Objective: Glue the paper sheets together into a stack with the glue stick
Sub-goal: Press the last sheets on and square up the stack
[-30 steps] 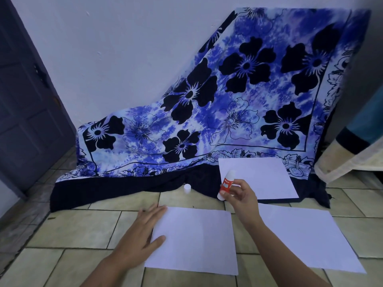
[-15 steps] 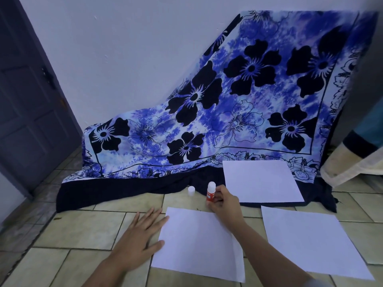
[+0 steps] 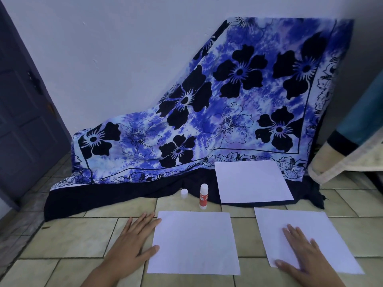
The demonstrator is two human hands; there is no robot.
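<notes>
Left hand (image 3: 132,243) flat at centre sheet (image 3: 192,243) edge, right hand (image 3: 300,252) flat on right sheet (image 3: 298,219), both empty. We align corners first, then smooth outward.

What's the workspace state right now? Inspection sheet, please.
Surface: tiled floor, sheets lying flat.
Job's things: centre sheet, right sheet, far sheet on floral cloth hem, none stacked; glue stick upright, unheld; cap apart, to its left.
Clutter: nothing seen.
Grips: left hand flat on floor at centre sheet's left edge; right hand flat on right sheet.
Cables: nothing seen.
Surroundings: floral cloth against wall; door left; other fabric right.
</notes>
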